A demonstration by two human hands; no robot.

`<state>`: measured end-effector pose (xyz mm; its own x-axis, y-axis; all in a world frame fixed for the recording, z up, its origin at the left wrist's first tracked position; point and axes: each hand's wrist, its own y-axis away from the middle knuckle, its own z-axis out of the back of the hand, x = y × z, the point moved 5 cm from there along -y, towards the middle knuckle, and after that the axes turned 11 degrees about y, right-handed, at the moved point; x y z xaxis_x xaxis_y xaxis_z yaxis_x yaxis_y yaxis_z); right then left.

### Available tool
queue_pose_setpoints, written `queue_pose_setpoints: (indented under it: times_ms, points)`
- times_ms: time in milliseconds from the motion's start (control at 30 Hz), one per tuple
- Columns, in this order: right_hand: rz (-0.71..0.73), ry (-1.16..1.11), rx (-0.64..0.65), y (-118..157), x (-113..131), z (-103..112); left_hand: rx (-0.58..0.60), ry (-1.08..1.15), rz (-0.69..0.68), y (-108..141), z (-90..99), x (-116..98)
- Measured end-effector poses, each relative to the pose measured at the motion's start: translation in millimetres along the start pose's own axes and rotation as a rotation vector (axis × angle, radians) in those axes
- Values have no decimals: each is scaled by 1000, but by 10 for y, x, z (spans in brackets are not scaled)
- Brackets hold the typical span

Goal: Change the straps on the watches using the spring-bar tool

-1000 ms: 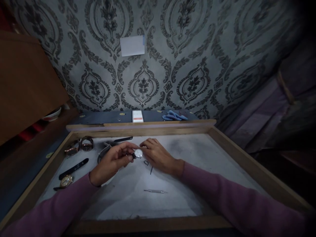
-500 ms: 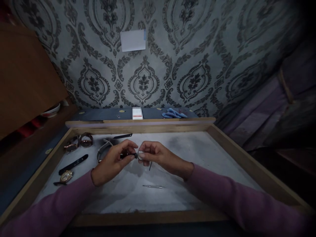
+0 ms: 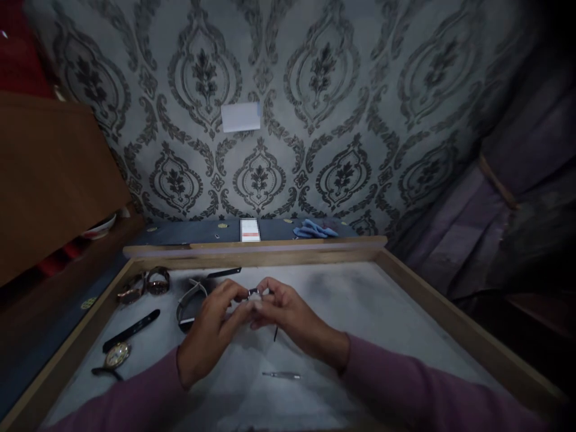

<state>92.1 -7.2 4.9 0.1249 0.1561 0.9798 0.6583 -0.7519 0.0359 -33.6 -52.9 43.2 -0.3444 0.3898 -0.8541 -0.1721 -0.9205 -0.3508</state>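
Note:
My left hand [image 3: 213,327] and my right hand [image 3: 294,318] meet over the white-bottomed tray, both pinching a small watch [image 3: 254,293] between their fingertips. Only a shiny bit of its case shows; the fingers cover the rest. A thin dark strap end [image 3: 276,333] sticks out below my right hand. On the tray floor in front of the hands lies a slim metal tool [image 3: 281,375]. Just left of my left hand is a watch with a grey band [image 3: 182,312].
At the tray's left are two brown-toned watches [image 3: 158,282], a black strap [image 3: 131,331] and a gold-coloured watch [image 3: 117,355]. A dark strip [image 3: 225,272] lies near the back rim. Behind the wooden rim [image 3: 256,246] are a white box [image 3: 249,230] and blue cloth [image 3: 314,229].
The camera view has tilted up, so the tray appears lower. My fingertips have drawn closer together around the watch, which is now turned and more covered.

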Motion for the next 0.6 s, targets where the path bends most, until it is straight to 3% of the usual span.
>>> queue_pose_setpoints:
  times_ms: [200, 333, 433, 533, 600]
  points:
    - [130, 405, -12, 97, 44, -65, 35, 367, 182, -42, -131, 302]
    - [170, 584, -1, 127, 43, -80, 48, 636, 225, -62, -206, 341]
    - [154, 643, 9, 109, 86, -50, -3, 672, 271, -75, -157, 268]
    - [166, 635, -98, 67, 171, 93, -123, 681, 356, -85, -36, 267]
    - [148, 641, -131, 51, 182, 194, -113, 710, 463, -75, -13, 325]
